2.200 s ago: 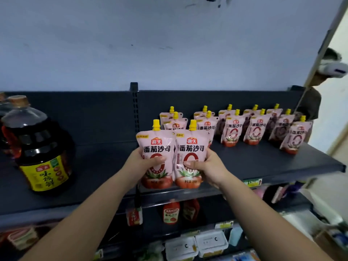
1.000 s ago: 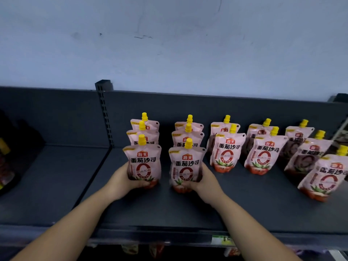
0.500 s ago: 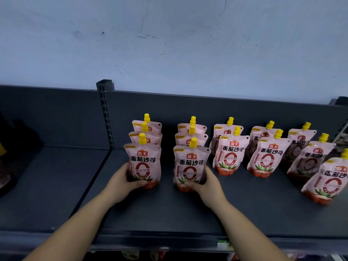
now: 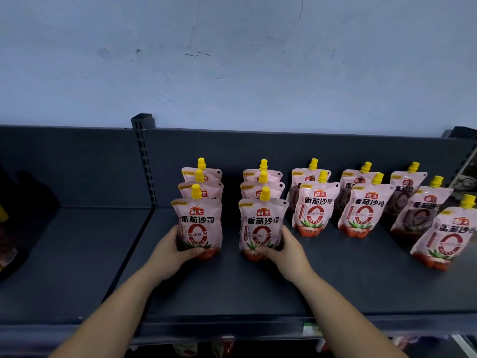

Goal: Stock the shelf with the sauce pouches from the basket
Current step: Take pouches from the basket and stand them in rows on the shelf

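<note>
- while both front pouches stand upright on the dark shelf (image 4: pixel 232 288), a hand is wrapped round the lower part of each.
- left hand (image 4: pixel 172 250): fingers curled round the left side and back of the left front pouch (image 4: pixel 200 223), thumb laid across its bottom front edge.
- right hand (image 4: pixel 287 250): fingers curled round the right side of the right front pouch (image 4: pixel 261 226), thumb tucked against its lower front.
- the two gripped pouches sit side by side with a gap between them, bases down on the shelf, yellow caps up, labels facing the camera.
- behind each of them two rear pouches (image 4: pixel 201 178) stand in file, making two columns three deep.
- further right stand the other pouches (image 4: pixel 318 209): two columns of two, then a slanting line of three, whose nearest pouch (image 4: pixel 449 237) leans back a little.
- a slotted upright post (image 4: pixel 143 151) rises just left of the left column, at the seam between two shelf bays.
- a pale wall (image 4: pixel 232 60) shows above the shelf's back panel.
- a green label (image 4: pixel 311 329) sits on the shelf's front edge, below the right forearm.
</note>
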`<state>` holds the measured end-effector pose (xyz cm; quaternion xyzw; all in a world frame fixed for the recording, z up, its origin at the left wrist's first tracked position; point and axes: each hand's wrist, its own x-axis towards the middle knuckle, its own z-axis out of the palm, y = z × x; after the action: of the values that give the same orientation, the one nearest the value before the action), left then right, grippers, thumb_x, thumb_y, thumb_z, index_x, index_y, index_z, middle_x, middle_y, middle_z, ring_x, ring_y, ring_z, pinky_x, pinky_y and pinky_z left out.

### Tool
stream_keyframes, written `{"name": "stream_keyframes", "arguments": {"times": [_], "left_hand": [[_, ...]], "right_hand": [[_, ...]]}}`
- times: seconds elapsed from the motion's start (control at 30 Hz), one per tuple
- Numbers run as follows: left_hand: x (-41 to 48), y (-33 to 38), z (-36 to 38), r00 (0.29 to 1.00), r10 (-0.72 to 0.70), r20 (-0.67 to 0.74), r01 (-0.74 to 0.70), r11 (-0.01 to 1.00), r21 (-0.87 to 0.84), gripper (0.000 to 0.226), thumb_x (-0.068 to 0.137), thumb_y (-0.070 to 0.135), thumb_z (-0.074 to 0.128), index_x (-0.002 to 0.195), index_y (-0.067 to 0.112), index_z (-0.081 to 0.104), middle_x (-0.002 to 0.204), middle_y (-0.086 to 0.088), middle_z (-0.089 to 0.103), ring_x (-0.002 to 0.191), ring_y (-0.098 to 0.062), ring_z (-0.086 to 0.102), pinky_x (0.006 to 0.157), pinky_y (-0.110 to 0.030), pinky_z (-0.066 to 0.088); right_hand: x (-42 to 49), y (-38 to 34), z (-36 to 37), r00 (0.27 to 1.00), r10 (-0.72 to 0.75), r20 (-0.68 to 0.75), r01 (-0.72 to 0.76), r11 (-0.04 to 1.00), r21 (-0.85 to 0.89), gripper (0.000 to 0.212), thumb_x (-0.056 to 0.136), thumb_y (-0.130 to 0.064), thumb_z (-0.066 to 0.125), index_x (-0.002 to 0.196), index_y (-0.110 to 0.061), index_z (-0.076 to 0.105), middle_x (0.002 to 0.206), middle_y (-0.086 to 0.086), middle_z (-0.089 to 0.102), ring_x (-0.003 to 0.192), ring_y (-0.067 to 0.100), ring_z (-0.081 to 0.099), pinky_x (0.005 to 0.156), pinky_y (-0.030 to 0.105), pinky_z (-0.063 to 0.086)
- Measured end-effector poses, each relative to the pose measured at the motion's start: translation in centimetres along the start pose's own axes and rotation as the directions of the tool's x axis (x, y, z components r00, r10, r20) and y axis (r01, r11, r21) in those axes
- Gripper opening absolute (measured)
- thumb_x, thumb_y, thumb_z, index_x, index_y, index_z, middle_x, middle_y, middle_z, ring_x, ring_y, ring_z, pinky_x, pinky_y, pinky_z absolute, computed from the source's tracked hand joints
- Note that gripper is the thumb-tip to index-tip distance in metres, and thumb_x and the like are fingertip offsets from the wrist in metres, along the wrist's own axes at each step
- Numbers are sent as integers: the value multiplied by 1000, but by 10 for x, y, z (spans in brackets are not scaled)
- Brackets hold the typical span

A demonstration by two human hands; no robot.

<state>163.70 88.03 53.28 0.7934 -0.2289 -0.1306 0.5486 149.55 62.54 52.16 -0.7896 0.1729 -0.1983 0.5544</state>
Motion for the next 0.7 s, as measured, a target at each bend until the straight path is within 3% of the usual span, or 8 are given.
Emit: {"name": "stream_keyframes", "arguments": {"times": [0.1,0.23,0.37,0.5,0.57,0.63,0.7], "left_hand": [[0,1,0,1000,5,6,-5,1000,-6,69,73,14,85,132,22,50,120,10,64,110,-5,58,88,-17,43],[0,-1,-1,1000,5,6,-5,1000,-18,68,72,13,85,130,20,50,119,9,63,109,-8,58,94,-24,44],[4,-4,-2,1000,-13,-4,12,997,-70,63,66,11,89,115,25,53,111,12,65,106,-7,61,85,-21,47],[5,-8,-6,999,-34,2,34,993,-110,63,64,7,89,113,22,52,113,7,66,108,-14,63,93,-34,51],[1,-8,-8,999,-42,9,43,992,-119,64,65,6,89,115,19,51,117,2,64,110,-16,62,96,-35,50],[-4,-5,-11,998,-54,10,55,991,-123,65,67,5,87,119,14,49,123,-3,61,113,-19,60,96,-31,48],[-15,-4,-16,997,-75,-1,75,993,-96,64,68,5,87,119,14,48,123,-5,58,113,-19,57,94,-27,45]], "right_hand": [[-1,-1,0,1000,0,-19,0,1000,10,51,72,-11,86,110,-33,60,106,-16,73,100,-4,66,78,12,52],[-3,-5,0,999,14,-32,-14,1000,-24,51,71,-12,86,109,-32,60,106,-14,73,99,-3,67,80,14,52],[-6,-12,-1,996,73,-44,-75,996,-42,52,68,-10,89,107,-28,60,104,-13,72,94,-4,66,79,14,50],[-15,-16,-2,987,131,-96,-137,989,-55,49,69,-7,88,109,-15,62,98,-11,70,86,-1,66,76,12,52],[-22,-18,-5,980,159,-119,-166,985,-52,45,71,-2,84,109,-11,61,96,-8,70,86,0,67,86,21,55],[-30,-23,-9,975,183,-129,-195,977,-85,46,74,1,82,114,-7,60,103,2,70,99,17,68,97,36,52],[-39,-28,-13,966,220,-132,-241,955,-174,53,76,-6,82,123,-5,58,115,8,66,110,26,64,101,40,49]]}}
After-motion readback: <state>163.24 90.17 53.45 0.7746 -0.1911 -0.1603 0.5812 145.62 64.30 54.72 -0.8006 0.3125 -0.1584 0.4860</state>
